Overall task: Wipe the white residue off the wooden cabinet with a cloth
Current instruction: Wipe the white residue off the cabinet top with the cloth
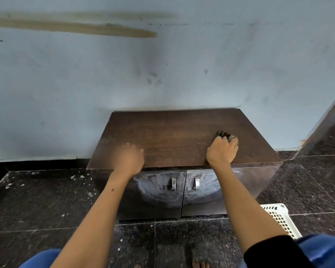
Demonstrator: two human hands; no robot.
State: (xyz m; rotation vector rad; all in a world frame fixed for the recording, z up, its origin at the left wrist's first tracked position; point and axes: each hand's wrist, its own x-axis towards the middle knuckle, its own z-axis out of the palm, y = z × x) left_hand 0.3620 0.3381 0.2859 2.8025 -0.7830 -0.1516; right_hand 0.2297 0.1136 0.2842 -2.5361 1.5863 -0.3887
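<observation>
A low dark wooden cabinet stands against the wall. My right hand grips a dark bunched cloth and holds it down on the right part of the cabinet top. Faint white streaks show on the wood just left of the cloth. My left hand rests on the front left of the top; it is blurred. White residue smears both front doors around the two metal handles.
A pale blue wall rises behind the cabinet. The floor is dark speckled tile with white flecks at the left. A white perforated plastic basket sits on the floor at the lower right. A bare foot shows at the bottom edge.
</observation>
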